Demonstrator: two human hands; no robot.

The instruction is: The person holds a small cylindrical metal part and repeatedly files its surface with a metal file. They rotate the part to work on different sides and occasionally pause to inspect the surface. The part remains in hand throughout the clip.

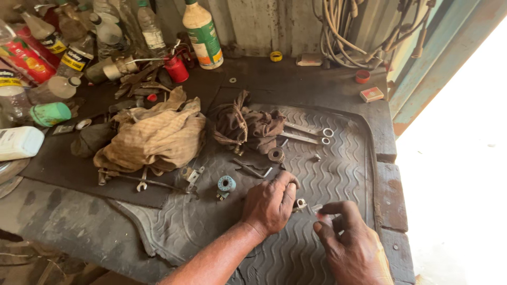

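Workbench viewed from above; a grey ribbed rubber mat (338, 174) is spread over its right half.

The left hand (270, 203) is laid palm-down on the mat, fingers curled loosely, with the fingertips touching a small metal bracket (301, 203) just to its right. Nothing is seen clasped in it; whether anything is tucked under the palm cannot be told.

The right hand (351, 245) is held near the mat's near right edge, thumb and forefinger pinched narrowly on a small part (318, 209); the piece is too small to be identified.

Just left of the left hand, a small blue spool-like part (226, 183) is set on the mat. Farther off, an L-shaped hex key (252, 169) and a dark round ring (275, 154) are noted. Two ring spanners (309, 134) are laid side by side toward the far right of the mat, beside a crumpled brown rag (245, 125). A larger tan cloth (156, 134) is heaped to the left, with an open-end spanner (141, 184) partly under it.

Along the far wall, a row of plastic bottles (203, 34), a red oil can (176, 68) and a bundle of hanging cables (348, 31) are recorded. A small matchbox-like box (372, 94) is seen at the far right.
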